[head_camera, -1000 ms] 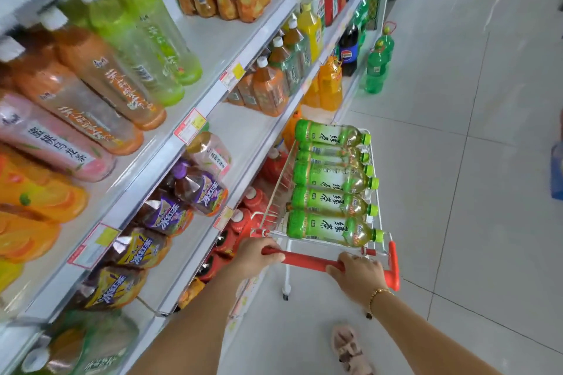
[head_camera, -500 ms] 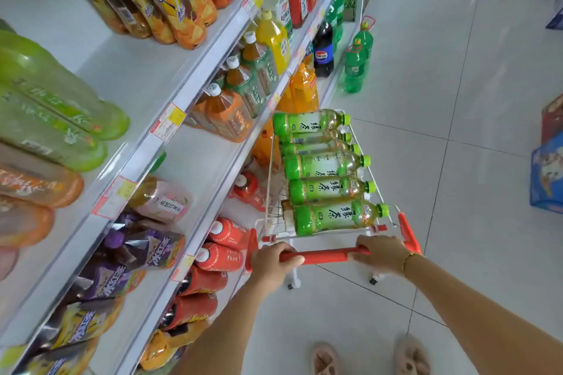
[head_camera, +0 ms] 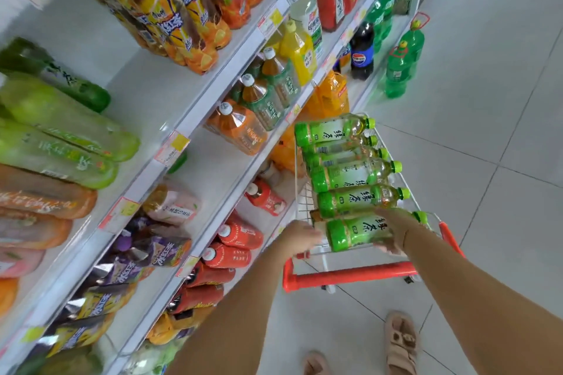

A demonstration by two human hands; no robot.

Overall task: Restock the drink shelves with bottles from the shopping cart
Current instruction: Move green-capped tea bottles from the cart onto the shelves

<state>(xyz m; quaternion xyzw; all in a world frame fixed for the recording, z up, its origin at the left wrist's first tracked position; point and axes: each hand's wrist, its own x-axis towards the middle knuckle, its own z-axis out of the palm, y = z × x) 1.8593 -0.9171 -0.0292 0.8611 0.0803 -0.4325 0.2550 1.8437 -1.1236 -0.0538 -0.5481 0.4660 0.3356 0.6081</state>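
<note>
A small wire shopping cart (head_camera: 300, 192) with a red handle (head_camera: 350, 276) stands beside the white drink shelves (head_camera: 195, 122). Several green tea bottles lie across it, caps to the right. My right hand (head_camera: 393, 230) grips the nearest green tea bottle (head_camera: 355, 233) near its neck, fingers over the top and thumb underneath. My left hand (head_camera: 300, 237) is blurred. It reaches to that bottle's base with the fingers extended, at or just short of touching it. Both hands are off the handle.
The shelves on my left hold orange, green, purple and red drink bottles, with a bare stretch on the middle shelf (head_camera: 213, 170). Large green bottles (head_camera: 396, 76) stand on the floor past the cart. Tiled floor (head_camera: 487, 161) lies to the right. My sandalled feet (head_camera: 400, 341) are below.
Both hands let go of the red handle and moved forward into the cart. The right hand took hold of the nearest green tea bottle. The left hand reached its base.
</note>
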